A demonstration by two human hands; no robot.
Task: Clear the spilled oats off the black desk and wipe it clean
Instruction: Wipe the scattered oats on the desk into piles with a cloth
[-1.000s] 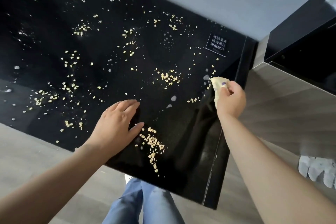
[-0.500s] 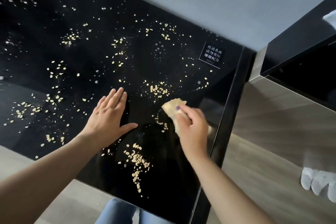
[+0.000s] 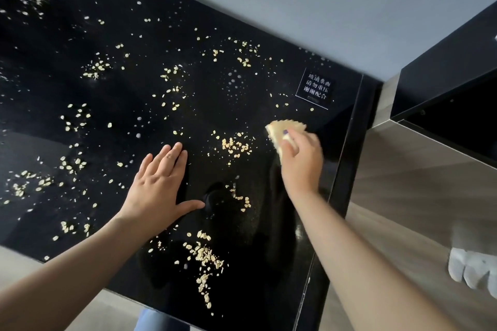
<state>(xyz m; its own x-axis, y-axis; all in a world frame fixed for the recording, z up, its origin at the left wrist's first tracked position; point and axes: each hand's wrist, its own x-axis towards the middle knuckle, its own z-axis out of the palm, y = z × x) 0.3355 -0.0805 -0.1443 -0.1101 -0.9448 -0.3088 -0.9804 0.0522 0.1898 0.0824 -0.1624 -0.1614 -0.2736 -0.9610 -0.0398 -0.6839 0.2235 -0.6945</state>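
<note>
The oats (image 3: 236, 146) lie scattered over nearly the whole black desk (image 3: 269, 263) in loose clusters: 1 patch just left of the yellow cloth (image 3: 285, 126), a longer streak (image 3: 204, 258) running toward the near edge, and many smaller groups out to the left and far side, with pale specks between them. The right hand (image 3: 302, 161) grips the cloth, fingers curled over it, pressing it to the surface near the desk's right edge, below a small white-lettered label (image 3: 316, 88). The left hand (image 3: 158, 188) rests flat on the desk, fingers straight and together, thumb spread, holding nothing; the 2 hands are well apart, with the nearest patch of oats between them. This looks like the gathering step at an early stage, since only the strip under and around the cloth appears bare. The next move calls for drawing the cloth leftward and toward the near edge through that patch, herding flakes into the streak, with even, light pressure so they slide and do not skip; the label seems to warn against heavy loads on glass. A cupped left hand at the edge could catch them. To the right stand a dark cabinet (image 3: 443, 75) and wooden floor (image 3: 403, 196).
</note>
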